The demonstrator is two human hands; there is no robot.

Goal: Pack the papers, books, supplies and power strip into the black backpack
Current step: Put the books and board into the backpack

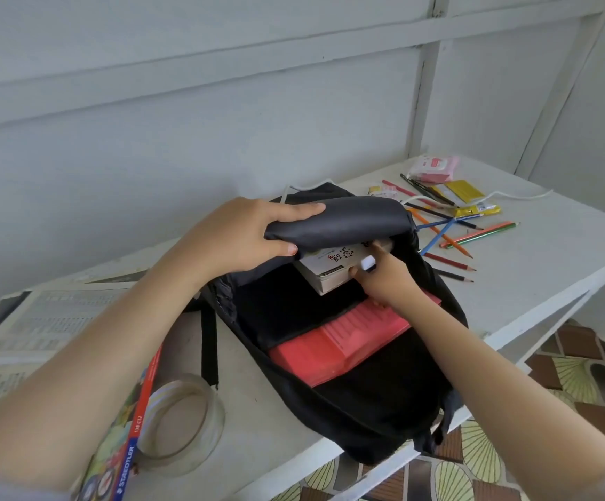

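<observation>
Hiding half under the flap [348,220], the white book [329,269] — right hand [387,280] holding it, left hand [235,233] gripping the flap — sits inside the gaping black backpack [366,410].

I'm looking down on a white table [546,254], paint scuffed and a bit grubby, its near edge running off to the right. Behind it there's a pale wall [149,113] crossed by long white battens [221,52], with an upright post [424,103] at the back corner. Below the tabletop I can see a slanting white brace [554,316]. Under that, floor tiles [582,377] in brown and cream with fan patterns.
</observation>
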